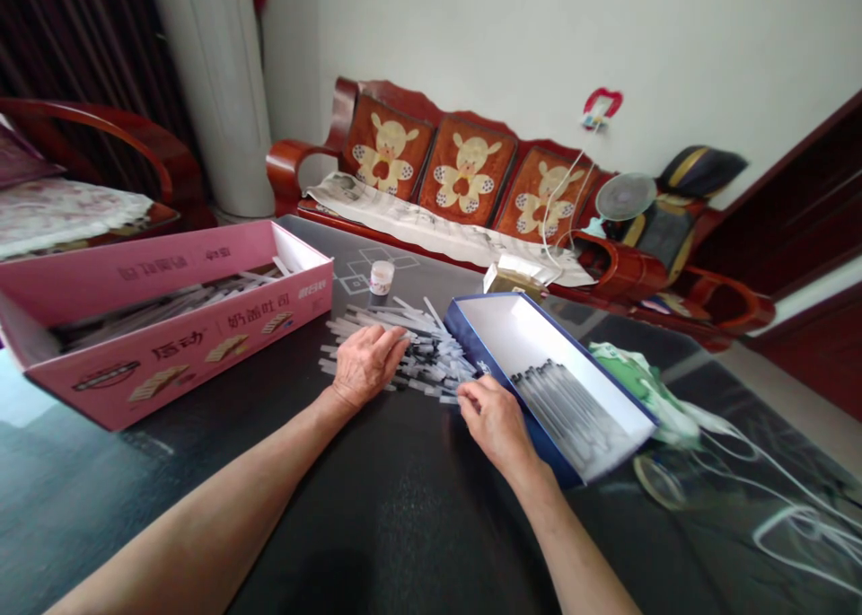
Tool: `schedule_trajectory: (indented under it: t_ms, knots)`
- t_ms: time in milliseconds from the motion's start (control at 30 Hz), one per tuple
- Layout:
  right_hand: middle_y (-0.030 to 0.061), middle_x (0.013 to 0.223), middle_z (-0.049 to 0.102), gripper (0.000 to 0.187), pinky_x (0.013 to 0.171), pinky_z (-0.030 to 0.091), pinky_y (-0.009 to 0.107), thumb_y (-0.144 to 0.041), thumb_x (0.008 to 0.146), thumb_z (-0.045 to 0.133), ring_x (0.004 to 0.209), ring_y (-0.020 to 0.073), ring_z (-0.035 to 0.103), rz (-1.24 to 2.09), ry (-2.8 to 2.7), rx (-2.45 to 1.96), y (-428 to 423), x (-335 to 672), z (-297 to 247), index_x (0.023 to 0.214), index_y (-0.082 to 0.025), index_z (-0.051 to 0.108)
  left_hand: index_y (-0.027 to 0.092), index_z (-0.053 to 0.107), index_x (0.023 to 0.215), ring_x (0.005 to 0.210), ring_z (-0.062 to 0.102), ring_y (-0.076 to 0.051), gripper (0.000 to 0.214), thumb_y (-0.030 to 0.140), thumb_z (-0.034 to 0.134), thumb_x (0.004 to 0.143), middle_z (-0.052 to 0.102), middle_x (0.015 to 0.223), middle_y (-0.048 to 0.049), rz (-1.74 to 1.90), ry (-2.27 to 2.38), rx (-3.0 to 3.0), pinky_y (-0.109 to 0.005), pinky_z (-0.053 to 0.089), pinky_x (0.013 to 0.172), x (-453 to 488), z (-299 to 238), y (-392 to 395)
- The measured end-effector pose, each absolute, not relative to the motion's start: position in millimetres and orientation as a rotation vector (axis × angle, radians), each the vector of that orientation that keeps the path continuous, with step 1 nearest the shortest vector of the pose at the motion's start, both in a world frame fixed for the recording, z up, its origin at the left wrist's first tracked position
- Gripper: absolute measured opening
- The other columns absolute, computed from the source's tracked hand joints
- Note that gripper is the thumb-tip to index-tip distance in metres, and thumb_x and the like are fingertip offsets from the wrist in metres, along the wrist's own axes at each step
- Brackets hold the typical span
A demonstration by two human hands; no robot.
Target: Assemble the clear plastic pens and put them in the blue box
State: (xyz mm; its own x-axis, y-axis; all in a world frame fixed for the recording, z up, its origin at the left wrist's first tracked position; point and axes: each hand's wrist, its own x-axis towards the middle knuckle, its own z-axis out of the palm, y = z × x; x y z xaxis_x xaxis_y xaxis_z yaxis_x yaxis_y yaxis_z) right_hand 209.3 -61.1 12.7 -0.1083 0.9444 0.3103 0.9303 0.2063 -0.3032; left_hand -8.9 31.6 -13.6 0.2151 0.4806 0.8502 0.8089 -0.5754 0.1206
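A loose pile of thin translucent plastic tubes (431, 350), some with dark ends, lies on the black table. My left hand (369, 362) rests over the pile's left side, its fingers curled down and closed among the tubes. Exactly what its fingertips grip is partly hidden. At the pile's right edge, my right hand (495, 417) pinches at the end of a tube, close against a blue box (545, 328) with a white inside. Similar tubes with black ends (566, 408) lie side by side in that box.
On the left stands a long pink box (202, 341) holding more tubes. A small white cup (382, 277) sits behind the pile. A gold box (515, 279) is beyond the blue one. To the right lie a green plastic bag (629, 382) and white cables (801, 521).
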Motion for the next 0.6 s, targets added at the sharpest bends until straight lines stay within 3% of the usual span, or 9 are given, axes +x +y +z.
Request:
schedule_trajectory:
  t_ms: [267,600]
  knots:
    - [0.0059,0.084,0.062,0.019,0.069,0.044,0.026,-0.024,0.088,0.052,0.078,0.0177,0.062,-0.040,-2.150,-1.841,-38,177,18,0.086,-0.022,0.071,0.021,0.065,0.101,0.067,0.055,-0.014,0.022,0.035,0.050,0.092,0.060,0.071,-0.0015,-1.316,-1.250,-2.156,-0.025,0.038,0.063,-9,-18,34]
    - [0.0060,0.085,0.061,0.016,0.069,0.042,0.026,-0.019,0.086,0.051,0.078,0.0171,0.060,-0.024,-2.187,-1.926,-34,171,20,0.078,-0.020,0.065,0.022,0.065,0.101,0.067,0.056,-0.014,0.022,0.036,0.050,0.092,0.060,0.071,-0.0013,-1.304,-1.268,-2.172,-0.025,0.039,0.063,-8,-17,32]
